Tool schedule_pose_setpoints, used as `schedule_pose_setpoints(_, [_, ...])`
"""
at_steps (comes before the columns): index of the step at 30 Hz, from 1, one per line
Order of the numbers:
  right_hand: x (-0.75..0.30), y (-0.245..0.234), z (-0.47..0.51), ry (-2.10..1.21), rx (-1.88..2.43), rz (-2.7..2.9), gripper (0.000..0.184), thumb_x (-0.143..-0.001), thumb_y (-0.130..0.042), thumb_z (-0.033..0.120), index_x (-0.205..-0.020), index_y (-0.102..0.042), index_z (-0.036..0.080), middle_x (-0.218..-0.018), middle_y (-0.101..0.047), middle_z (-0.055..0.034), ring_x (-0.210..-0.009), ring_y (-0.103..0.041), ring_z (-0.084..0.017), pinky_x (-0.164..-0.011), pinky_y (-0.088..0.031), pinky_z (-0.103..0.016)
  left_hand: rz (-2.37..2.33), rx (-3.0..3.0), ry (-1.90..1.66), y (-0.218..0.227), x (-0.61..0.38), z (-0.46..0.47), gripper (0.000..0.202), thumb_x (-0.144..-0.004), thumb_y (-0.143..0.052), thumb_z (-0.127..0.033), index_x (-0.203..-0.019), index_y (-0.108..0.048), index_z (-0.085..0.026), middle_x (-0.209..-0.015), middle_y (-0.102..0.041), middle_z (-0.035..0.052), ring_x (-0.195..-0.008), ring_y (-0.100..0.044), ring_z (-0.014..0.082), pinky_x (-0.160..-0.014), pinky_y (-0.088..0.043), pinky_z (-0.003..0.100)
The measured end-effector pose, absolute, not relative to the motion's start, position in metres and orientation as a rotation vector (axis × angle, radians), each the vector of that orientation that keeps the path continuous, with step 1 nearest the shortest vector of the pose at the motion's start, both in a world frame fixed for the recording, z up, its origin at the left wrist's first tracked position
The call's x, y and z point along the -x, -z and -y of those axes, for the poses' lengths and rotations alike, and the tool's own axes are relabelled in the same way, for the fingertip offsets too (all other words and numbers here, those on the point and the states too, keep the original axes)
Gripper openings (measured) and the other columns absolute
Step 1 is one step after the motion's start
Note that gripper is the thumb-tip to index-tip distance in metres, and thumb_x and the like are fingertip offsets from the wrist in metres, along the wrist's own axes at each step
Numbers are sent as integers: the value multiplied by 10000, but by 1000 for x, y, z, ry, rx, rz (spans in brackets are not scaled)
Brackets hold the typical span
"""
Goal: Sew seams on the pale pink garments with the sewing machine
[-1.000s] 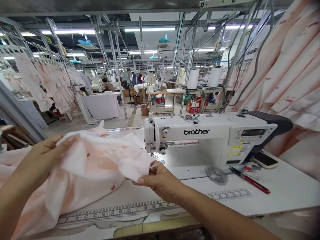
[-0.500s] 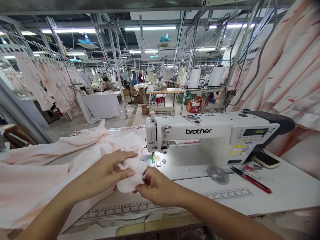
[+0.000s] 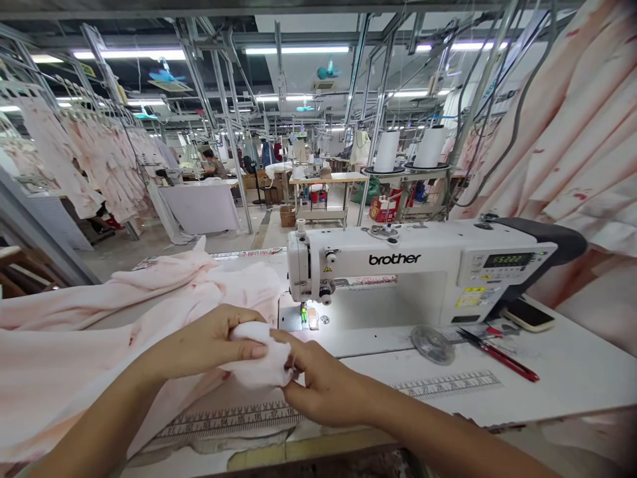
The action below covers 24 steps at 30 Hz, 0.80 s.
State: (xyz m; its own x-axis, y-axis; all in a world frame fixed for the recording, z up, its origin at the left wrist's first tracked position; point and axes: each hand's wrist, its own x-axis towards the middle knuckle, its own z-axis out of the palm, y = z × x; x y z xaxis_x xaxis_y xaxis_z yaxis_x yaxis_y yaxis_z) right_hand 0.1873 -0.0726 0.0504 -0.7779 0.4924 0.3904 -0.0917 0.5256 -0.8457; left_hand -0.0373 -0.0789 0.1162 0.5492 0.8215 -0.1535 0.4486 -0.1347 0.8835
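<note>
Nearest: table (image 3: 572, 378), front edge worn, w/ ruler strip (image 3: 445, 383) running along it. Just above, R hand (image 3: 323, 382) comes in from the right, grip closed on the frayed end of pale pink cloth (image 3: 107, 352), thumb below, index finger above. L hand (image 3: 223, 342) right beside it, grip also full: thumb on top of same bunch, other fingers partly hidden. Bunch sits btwn the hands, front-left of needle (image 3: 304, 313) & apart from it; rest of cloth, w/ small red marks, spreads over table's left side to back edge.

R of hands: clear disc (image 3: 432, 345), then red-handled tool (image 3: 502, 357), dark tip twd machine. Phone (image 3: 528, 315) lies farther back, nr machine base. White sewing machine (image 3: 398, 255) stands along back edge, green digits on its panel (image 3: 505, 262).

Past right edge, pink garments (image 3: 562, 133) hang. Beyond back edge: 2 white thread cones (image 3: 385, 153), red box (image 3: 383, 209) on floor. Far L, rack of pink clothes (image 3: 99, 159); farther, a person (image 3: 213, 162), hands too small to tell.
</note>
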Motion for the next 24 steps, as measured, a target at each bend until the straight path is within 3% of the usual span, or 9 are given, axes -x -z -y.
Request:
schedule_pose_setpoints(5, [-187,-54,77,-1252,410,1918,524,-851,-666,185,-1336,-475,245,-1011,-595,-15,-909,-575,-159,-704,-428,-210,-1119,-1686,-579,-109,41,79,283,-857,-642,-437,-805,-621,-160,-687,-514,-39,-619,-449,89,-552,-323,184])
schedule_pose_setpoints(8, [-184,-58,77,-1144,482,1829,438,-809,-778,316,-1188,-583,218,-971,-608,-19,-909,-573,-175,-638,-418,-202,-1168,-1687,-637,-109,40,84,289,-852,-640,-441,-775,-600,-165,-710,-523,-29,-656,-474,108,-586,-354,197])
schedule_pose_setpoints(12, [-179,-63,74,-949,480,1763,57,-880,-647,231,-897,-640,177,-793,-592,2,-721,-552,-137,-623,-421,-215,-1221,-1683,-695,-110,37,90,352,-883,-575,-492,-734,-561,-173,-690,-482,-27,-663,-449,118,-616,-371,210])
schedule_pose_setpoints(15, [-178,-65,70,-793,398,1815,69,-890,-572,159,-865,-636,169,-774,-589,-7,-713,-545,-139,-645,-424,-230,-1211,-1648,-739,-109,35,92,361,-902,-538,-493,-733,-559,-175,-678,-471,-24,-648,-424,118,-609,-365,215])
schedule_pose_setpoints(20, [-182,-65,69,-335,213,2013,205,-980,-458,99,-920,-640,173,-886,-637,-56,-770,-580,-157,-670,-440,-252,-1211,-1506,-886,-104,33,95,437,-848,-605,-513,-635,-426,-176,-616,-377,-44,-581,-340,95,-540,-309,208])
schedule_pose_setpoints(24, [-181,-62,67,-375,197,2019,125,-1008,-500,156,-1038,-619,179,-944,-650,-56,-823,-604,-167,-727,-464,-261,-1363,-1535,-1082,-108,43,100,440,-836,-617,-557,-677,-520,-158,-658,-484,-30,-612,-456,106,-567,-394,221])
